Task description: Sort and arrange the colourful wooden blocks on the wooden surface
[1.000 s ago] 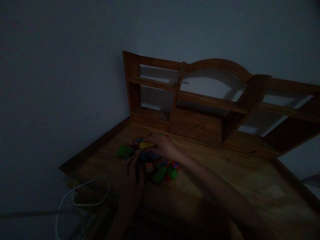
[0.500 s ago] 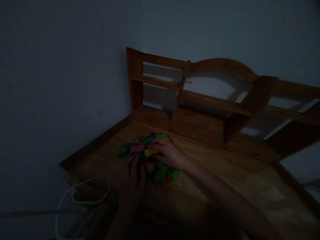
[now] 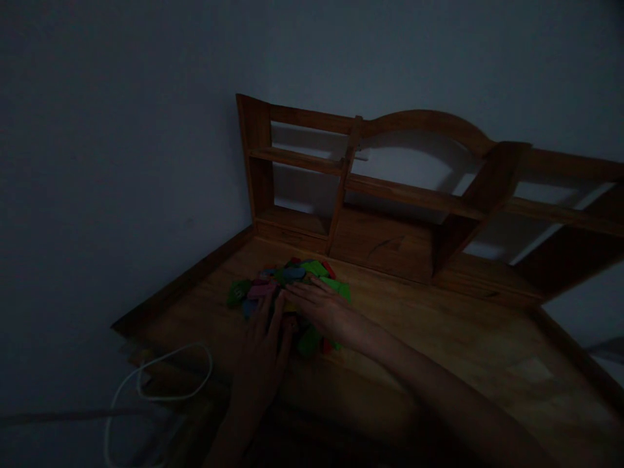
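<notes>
A heap of coloured blocks lies on the wooden desktop in dim light. My right hand [image 3: 327, 313] rests over the heap with its fingers stretched out. Partly covered beneath it is a yellow block [image 3: 289, 307]. From the near side, my left hand [image 3: 263, 348] reaches in, fingers extended and apart, tips close to a pink block [image 3: 260, 290]. At the heap's left edge lies a dark green block [image 3: 238, 292] with a pale mark. A blue block [image 3: 294, 273] and a bright green block [image 3: 314, 268] show behind my right fingers. My hands hide the heap's middle.
A wooden shelf unit [image 3: 385, 244] stands along the back of the desktop [image 3: 439, 338]. A white cable [image 3: 205, 377] loops at the near left corner. The wall [image 3: 185, 162] closes off the left side.
My right fingers, bent at the yellow block before, now lie flatter over it and cover more of it. My left fingertips have moved slightly right and farther forward. The view has shifted a little.
</notes>
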`<action>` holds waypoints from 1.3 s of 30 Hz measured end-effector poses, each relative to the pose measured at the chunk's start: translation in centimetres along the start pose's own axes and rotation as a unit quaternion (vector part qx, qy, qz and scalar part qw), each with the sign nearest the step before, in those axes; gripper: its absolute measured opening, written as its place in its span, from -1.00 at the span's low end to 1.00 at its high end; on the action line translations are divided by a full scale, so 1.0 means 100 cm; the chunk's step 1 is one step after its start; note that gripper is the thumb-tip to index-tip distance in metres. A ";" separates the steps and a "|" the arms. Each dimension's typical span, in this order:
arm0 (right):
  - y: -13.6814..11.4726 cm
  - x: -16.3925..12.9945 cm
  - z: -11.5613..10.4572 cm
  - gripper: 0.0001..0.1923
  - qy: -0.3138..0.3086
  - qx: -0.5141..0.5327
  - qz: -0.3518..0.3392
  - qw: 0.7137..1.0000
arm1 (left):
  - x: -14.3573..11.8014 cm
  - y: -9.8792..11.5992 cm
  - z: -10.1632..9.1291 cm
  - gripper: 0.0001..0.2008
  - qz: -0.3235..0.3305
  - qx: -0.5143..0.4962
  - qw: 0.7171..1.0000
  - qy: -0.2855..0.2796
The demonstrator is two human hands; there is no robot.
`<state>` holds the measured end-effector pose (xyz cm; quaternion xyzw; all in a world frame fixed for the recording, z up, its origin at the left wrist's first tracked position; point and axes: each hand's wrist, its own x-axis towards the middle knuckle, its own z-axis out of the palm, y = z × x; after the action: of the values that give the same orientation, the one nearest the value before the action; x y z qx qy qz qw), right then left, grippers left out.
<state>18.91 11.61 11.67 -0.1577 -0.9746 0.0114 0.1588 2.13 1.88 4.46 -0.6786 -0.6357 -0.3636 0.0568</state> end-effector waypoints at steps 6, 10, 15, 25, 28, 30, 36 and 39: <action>-0.010 -0.037 -0.013 -0.48 0.064 -0.005 0.032 0.997 | -0.005 -0.004 0.000 -0.39 0.064 0.018 0.998 -0.006; -0.003 -0.083 -0.030 -0.50 0.099 -0.013 0.081 0.992 | -0.002 -0.004 0.001 -0.40 0.106 0.042 0.993 -0.020; 0.030 -0.144 -0.043 -0.60 0.123 -0.036 0.172 0.977 | 0.010 0.004 0.006 -0.42 0.094 0.050 0.994 -0.029; 0.091 -0.241 -0.039 -0.71 0.161 -0.074 0.297 0.938 | 0.010 0.003 0.016 -0.67 0.035 0.043 0.997 0.060; 0.091 -0.251 -0.028 -0.73 0.171 -0.064 0.313 0.932 | 0.011 -0.001 0.018 -0.59 0.061 0.056 0.994 0.071; 0.089 -0.253 -0.023 -0.74 0.173 -0.055 0.313 0.932 | 0.013 -0.001 0.019 -0.54 0.075 0.064 0.992 0.075; 0.089 -0.251 -0.022 -0.77 0.211 -0.021 0.321 0.923 | 0.017 0.007 0.011 -0.48 0.098 0.024 0.989 0.106; 0.094 -0.254 -0.022 -0.76 0.232 -0.004 0.332 0.914 | 0.017 0.007 0.001 -0.48 0.106 -0.014 0.985 0.136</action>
<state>45.30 12.58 5.30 -0.4711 -0.8017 0.0225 0.3672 2.65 3.19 5.57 -0.6869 -0.5414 -0.4534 0.1715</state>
